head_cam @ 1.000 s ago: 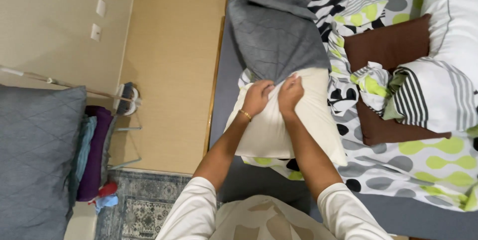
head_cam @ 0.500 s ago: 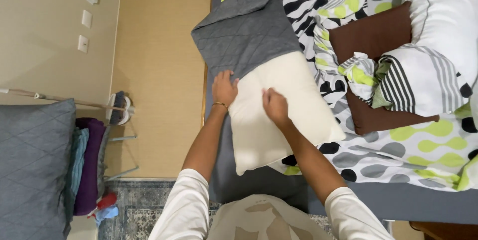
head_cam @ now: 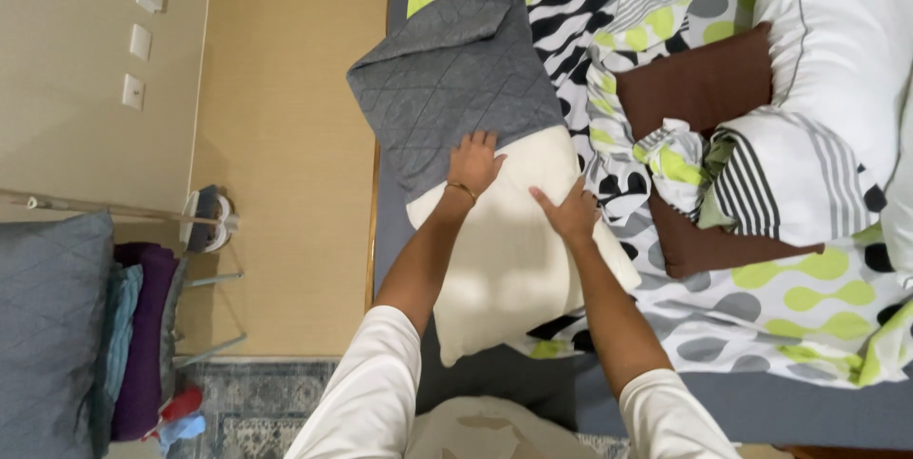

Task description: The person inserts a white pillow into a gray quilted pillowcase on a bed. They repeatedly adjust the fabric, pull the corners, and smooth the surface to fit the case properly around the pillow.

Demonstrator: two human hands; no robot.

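Observation:
A cream pillow [head_cam: 509, 259] lies on the bed, its far end inside a grey quilted pillowcase [head_cam: 452, 78]. My left hand [head_cam: 473, 162] rests flat at the edge of the pillowcase, fingers spread, where the grey fabric meets the cream pillow. My right hand [head_cam: 569, 212] presses on the pillow's right side, fingers apart, a little nearer to me. Neither hand grips anything that I can see. The pillow's near end hangs over the grey bed edge [head_cam: 495, 378].
The bed carries a black, white and green patterned sheet [head_cam: 780, 326], a brown cushion [head_cam: 699, 88], a striped bundle [head_cam: 780, 183] and a white pillow [head_cam: 837, 50]. Left of the bed are a tan floor [head_cam: 285, 136], a grey cushion [head_cam: 48, 326] and folded cloths [head_cam: 143, 326].
My hands have moved apart from the pillow's middle. The pillowcase and pillow have shifted toward the left edge of the bed.

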